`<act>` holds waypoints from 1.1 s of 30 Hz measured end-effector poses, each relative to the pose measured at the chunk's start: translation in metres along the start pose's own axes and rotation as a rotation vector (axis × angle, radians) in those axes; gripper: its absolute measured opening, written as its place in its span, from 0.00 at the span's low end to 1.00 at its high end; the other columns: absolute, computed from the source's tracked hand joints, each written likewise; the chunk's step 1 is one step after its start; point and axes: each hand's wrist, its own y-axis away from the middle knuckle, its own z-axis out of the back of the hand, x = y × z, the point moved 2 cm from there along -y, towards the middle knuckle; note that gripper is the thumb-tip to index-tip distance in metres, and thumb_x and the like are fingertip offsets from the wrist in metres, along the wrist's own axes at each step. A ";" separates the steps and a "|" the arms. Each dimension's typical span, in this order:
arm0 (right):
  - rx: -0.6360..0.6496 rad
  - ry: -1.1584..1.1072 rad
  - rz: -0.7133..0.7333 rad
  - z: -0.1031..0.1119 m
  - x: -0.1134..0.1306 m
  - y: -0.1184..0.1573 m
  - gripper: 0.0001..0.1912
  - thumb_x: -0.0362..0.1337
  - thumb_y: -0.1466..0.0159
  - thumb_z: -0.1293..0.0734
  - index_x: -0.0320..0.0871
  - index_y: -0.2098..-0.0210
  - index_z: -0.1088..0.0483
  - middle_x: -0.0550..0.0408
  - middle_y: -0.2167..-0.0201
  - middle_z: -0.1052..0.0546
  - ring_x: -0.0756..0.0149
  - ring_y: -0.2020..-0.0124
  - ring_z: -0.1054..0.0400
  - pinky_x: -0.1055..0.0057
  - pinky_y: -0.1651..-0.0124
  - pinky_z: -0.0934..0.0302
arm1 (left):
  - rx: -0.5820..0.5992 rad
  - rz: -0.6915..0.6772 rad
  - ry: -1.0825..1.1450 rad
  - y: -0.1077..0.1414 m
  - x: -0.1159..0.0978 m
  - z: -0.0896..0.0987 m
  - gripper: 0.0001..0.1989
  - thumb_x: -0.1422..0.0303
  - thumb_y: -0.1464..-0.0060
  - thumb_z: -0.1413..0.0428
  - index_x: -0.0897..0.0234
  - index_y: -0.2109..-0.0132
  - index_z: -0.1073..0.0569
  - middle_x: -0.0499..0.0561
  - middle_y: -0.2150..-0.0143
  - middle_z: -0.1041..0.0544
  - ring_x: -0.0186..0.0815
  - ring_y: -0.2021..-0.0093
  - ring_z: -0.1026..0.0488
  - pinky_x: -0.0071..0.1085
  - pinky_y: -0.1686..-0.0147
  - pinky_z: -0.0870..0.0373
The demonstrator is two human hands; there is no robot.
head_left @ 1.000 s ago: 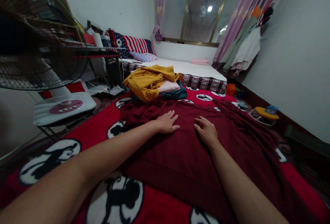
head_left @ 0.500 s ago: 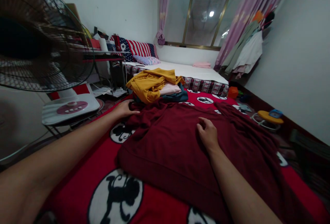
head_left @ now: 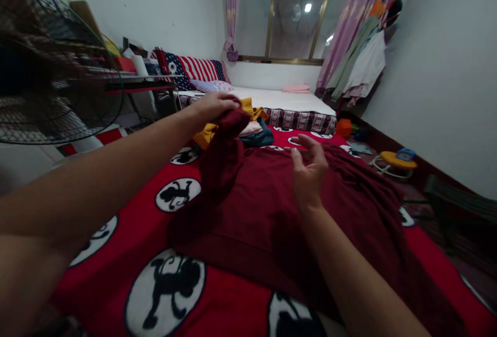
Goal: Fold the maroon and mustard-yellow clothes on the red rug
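Note:
A dark red long-sleeved garment (head_left: pixel 248 218) lies spread over a red blanket (head_left: pixel 143 223) with round monkey prints. My left hand (head_left: pixel 217 106) is closed on one sleeve and holds it up, so the cloth hangs down from the fingers at the garment's left side. Over the garment's middle, my right hand (head_left: pixel 309 169) is raised with its fingers apart and nothing in it. Just behind the lifted sleeve sits a pile of folded clothes, with a yellow one (head_left: pixel 254 109) on top and a teal one (head_left: pixel 264 136) below, partly hidden by my left hand and the sleeve.
A fan (head_left: pixel 58 73) stands close on the left, beside a cluttered desk (head_left: pixel 143 86). Behind the blanket is a bed with a white top (head_left: pixel 267 98). At the right are a yellow stool (head_left: pixel 398 159), a dark chair (head_left: pixel 462 202) and hanging clothes (head_left: pixel 365 68).
My left hand has lifted the sleeve off the blanket and moved up and to the right. My right hand has risen slightly and its fingers are spread. The view has shifted a little.

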 end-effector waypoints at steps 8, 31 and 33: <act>-0.175 0.063 0.107 0.030 0.018 -0.030 0.18 0.36 0.37 0.38 0.46 0.47 0.38 0.51 0.51 0.29 0.65 0.60 0.28 0.63 0.54 0.32 | 0.477 -0.255 0.352 0.046 -0.005 -0.097 0.32 0.50 0.51 0.40 0.63 0.43 0.28 0.58 0.45 0.25 0.46 0.45 0.29 0.41 0.46 0.32; 0.303 0.369 -0.292 0.016 -0.071 0.006 0.16 0.39 0.40 0.38 0.40 0.60 0.22 0.51 0.68 0.19 0.62 0.75 0.27 0.68 0.70 0.33 | 0.491 0.156 -0.311 0.177 0.042 0.003 0.15 0.55 0.50 0.46 0.61 0.63 0.26 0.46 0.72 0.26 0.34 0.72 0.30 0.26 0.75 0.40; 0.171 0.320 -0.287 0.025 -0.073 -0.004 0.17 0.40 0.42 0.37 0.39 0.60 0.22 0.50 0.68 0.19 0.61 0.72 0.26 0.67 0.68 0.33 | 0.484 0.130 -0.246 0.173 0.024 -0.010 0.16 0.54 0.50 0.45 0.60 0.61 0.25 0.45 0.73 0.26 0.33 0.73 0.31 0.26 0.76 0.40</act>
